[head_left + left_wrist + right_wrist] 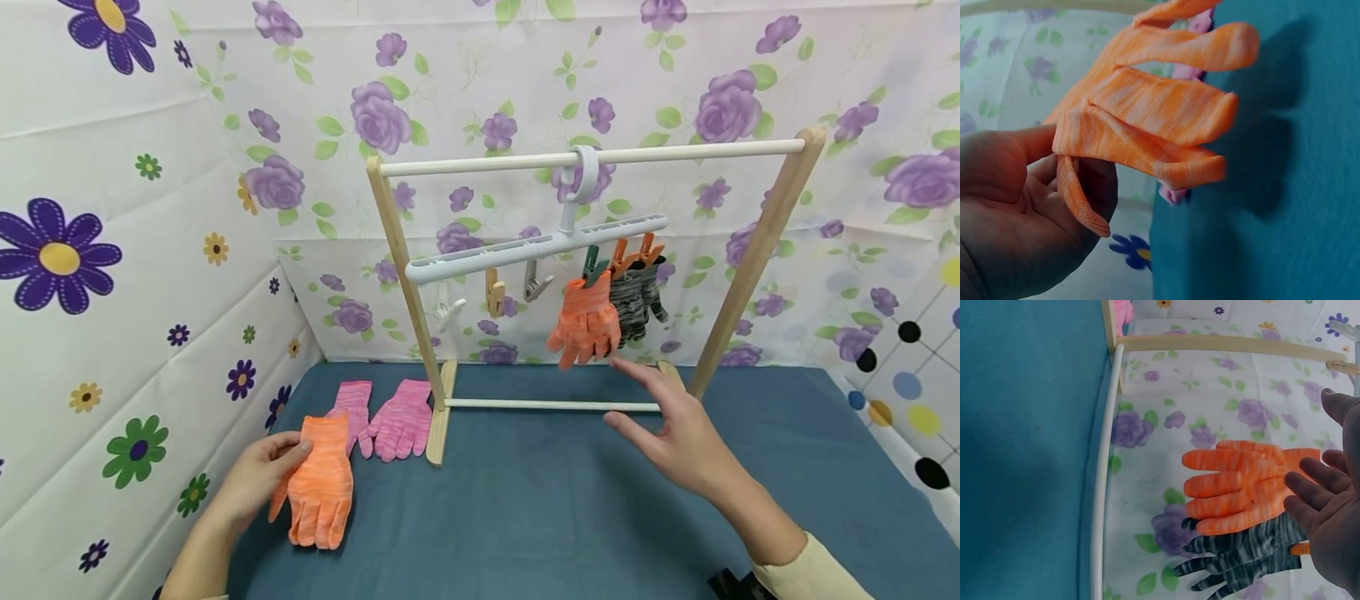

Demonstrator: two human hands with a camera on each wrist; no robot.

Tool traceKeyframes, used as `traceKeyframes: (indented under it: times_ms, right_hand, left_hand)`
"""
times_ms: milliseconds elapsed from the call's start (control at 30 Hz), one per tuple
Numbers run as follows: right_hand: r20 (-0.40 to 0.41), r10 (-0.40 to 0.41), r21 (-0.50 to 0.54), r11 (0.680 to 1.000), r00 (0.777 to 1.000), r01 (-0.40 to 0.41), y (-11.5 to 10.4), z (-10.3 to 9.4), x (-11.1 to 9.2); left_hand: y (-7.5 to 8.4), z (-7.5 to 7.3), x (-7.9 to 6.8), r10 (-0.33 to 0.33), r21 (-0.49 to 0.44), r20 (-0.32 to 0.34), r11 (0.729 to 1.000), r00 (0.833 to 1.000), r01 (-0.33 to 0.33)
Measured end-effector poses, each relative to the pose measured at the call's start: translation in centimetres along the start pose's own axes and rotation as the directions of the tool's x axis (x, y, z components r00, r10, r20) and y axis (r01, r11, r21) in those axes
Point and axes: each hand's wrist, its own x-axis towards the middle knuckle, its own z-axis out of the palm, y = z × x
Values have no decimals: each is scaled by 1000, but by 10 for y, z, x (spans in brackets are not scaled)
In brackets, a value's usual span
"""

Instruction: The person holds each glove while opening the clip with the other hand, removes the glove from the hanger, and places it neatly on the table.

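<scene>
Orange glove (322, 487), head view: left of the rack (757, 267); left hand (258, 473) pinches it near the cuff (327, 428). Right hand (686, 437) spread, before the rack. Left wrist: looks light, soft, floppy; cuff's the likely hold. Right wrist: hand empty, hung gloves (1241, 487) on rack.

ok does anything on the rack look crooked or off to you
The hanger looks askew: in the head view it slants against the rail, left end lower, though whether it's tilted or swivelled I can't tell. Nothing else stands out.
</scene>
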Motion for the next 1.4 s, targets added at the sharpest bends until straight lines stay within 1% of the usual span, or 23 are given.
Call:
traceKeyframes:
  times_ms: [167, 333, 433, 533, 633, 700, 800, 900, 1000, 1133, 1300, 1400]
  right_hand:
    - [-1, 20, -34, 999, 1000, -20, 6, -3, -10]
    - [-9, 41, -60, 997, 999, -42, 10, -7, -18]
    - [-15, 47, -70, 996, 999, -48, 12, -8, -22]
    - [-28, 49, -83, 995, 998, -51, 16, -9, -26]
    - [-43, 46, -103, 993, 998, -50, 20, -10, -29]
    - [-47, 49, -116, 992, 998, -54, 22, -11, -31]
    - [-43, 57, -124, 990, 997, -62, 25, -12, -34]
    - [-36, 70, -128, 989, 997, -74, 27, -13, -37]
    - [-30, 81, -139, 987, 996, -84, 30, -15, -40]
    - [-32, 86, -154, 984, 996, -90, 33, -17, -44]
    - [-37, 91, -154, 983, 995, -96, 37, -20, -48]
    - [-37, 100, -151, 983, 994, -105, 40, -22, -49]
  left_hand:
    - [-16, -2, 7, -10, 31, 90, 999, 996, 7]
    - [-32, -1, 15, 1, 14, 197, 1000, 980, -4]
    - [-38, 1, 19, -1, 6, 220, 1000, 975, -1]
    - [-41, 3, 21, -13, 46, 189, 999, 982, 4]
    - [-42, 7, 23, -27, 118, 129, 993, 991, 12]
    - [-41, 10, 23, -25, 175, 93, 985, 995, 9]
    - [-38, 14, 23, -7, 260, 40, 966, 999, -4]
    - [-34, 17, 22, 23, 345, 10, 938, 1000, -25]
    - [-29, 19, 20, 33, 406, -6, 913, 999, -28]
    - [-27, 21, 19, 27, 442, -25, 897, 999, -14]
    - [-30, 22, 19, 22, 440, -29, 898, 999, -8]
    - [-29, 22, 19, 25, 440, -19, 898, 1000, -14]
